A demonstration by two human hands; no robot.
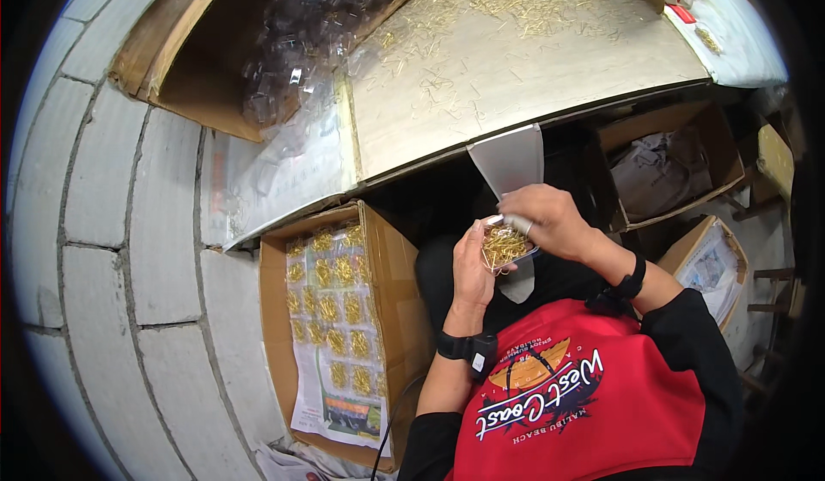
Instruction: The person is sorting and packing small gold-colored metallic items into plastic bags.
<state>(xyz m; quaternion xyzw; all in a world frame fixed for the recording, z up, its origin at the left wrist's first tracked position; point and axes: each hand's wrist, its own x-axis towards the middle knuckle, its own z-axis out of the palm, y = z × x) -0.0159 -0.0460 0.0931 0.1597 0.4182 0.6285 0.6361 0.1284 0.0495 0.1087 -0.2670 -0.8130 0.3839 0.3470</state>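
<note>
My left hand (472,266) is closed around a small clear plastic box (525,256), held above my lap. Thin golden wire pieces (503,245) fill the box in a tangled heap. Over its far right edge, my right hand (550,217) has its fingers bent and drawn together. A whitish, slightly blurred shape shows under those fingertips; what they grip cannot be made out. Just beyond both hands, a translucent plastic flap (509,161) hangs from the table's front edge.
Golden wire pieces (533,4) lie scattered across the table (404,128). A tipped carton (202,60) at far left holds clear plastic boxes (296,38). Left of my lap, another carton (391,309) contains rows of filled boxes (337,342). More cartons (675,214) stand right.
</note>
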